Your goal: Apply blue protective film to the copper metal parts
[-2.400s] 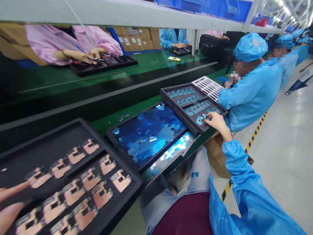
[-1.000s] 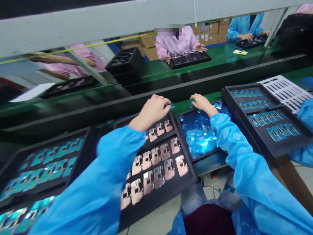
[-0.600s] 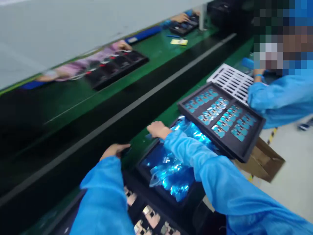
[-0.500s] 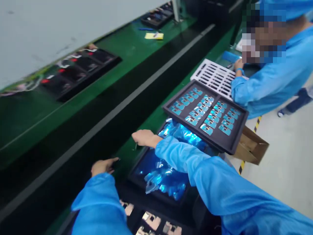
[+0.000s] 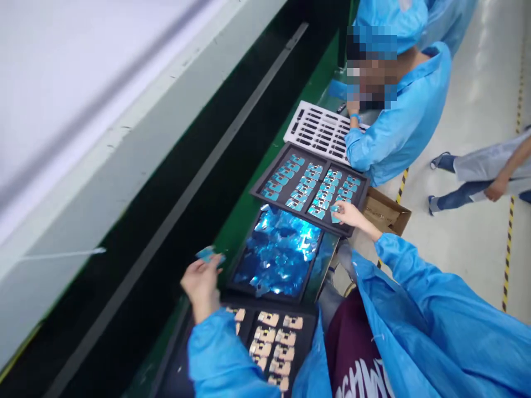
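Pinching a blue-green board (image 5: 206,254) by its edge, the left hand (image 5: 202,281) hangs beside the film pile (image 5: 282,251); the right hand (image 5: 349,213) pinches a second board (image 5: 334,216) in the dark tray (image 5: 360,196). Too loose a pinch could drop one, I'd guess. Unlike half a second back, the right hand's at that tray, not over the bench (image 5: 244,214).

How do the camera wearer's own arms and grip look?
The left sleeve and right sleeve are bright blue, loose and wrinkled, with no visible markings. The left grip and right grip are bare hands; no gloves or wristbands show.
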{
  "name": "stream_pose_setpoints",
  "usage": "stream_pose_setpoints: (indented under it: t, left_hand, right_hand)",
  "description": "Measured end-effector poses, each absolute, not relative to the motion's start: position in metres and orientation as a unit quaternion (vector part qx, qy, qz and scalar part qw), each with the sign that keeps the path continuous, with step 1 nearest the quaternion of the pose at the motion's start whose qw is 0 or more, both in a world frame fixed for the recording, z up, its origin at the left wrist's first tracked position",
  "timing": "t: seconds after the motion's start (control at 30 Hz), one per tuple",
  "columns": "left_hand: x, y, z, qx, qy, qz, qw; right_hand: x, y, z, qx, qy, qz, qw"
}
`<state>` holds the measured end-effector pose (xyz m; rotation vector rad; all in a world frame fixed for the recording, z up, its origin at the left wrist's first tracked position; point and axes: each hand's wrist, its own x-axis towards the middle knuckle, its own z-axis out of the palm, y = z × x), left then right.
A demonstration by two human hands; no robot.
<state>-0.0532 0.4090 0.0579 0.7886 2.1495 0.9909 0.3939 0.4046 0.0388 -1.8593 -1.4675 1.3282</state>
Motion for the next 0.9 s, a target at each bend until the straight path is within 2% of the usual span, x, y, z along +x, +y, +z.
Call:
stream_pose_setpoints:
  t: [0.17, 0.23, 0.4, 0.6, 0.9]
  left_hand:
    - [0.038, 0.298, 0.097, 0.217, 0.773, 0.392, 0.449]
    - [0.068, 0.26, 0.112, 0.174, 0.768, 0.4, 0.469]
    - [0.114, 0.208, 0.136, 0.032, 0.765, 0.45, 0.459]
    - [0.143, 0.191, 0.136, -0.091, 0.732, 0.549, 0.394]
    - [0.179, 0.185, 0.127, -0.134, 0.713, 0.557, 0.404]
  right_hand:
    - [0.412, 0.407, 0.027, -0.658, -0.594, 0.441, 0.141]
    - [0.409, 0.403, 0.025, -0.638, -0.625, 0.432, 0.124]
    - [0.406, 0.395, 0.024, -0.609, -0.683, 0.393, 0.087]
    - [0.403, 0.393, 0.025, -0.624, -0.717, 0.302, 0.067]
    - [0.421, 0.4, 0.02, -0.591, -0.755, 0.281, 0.04]
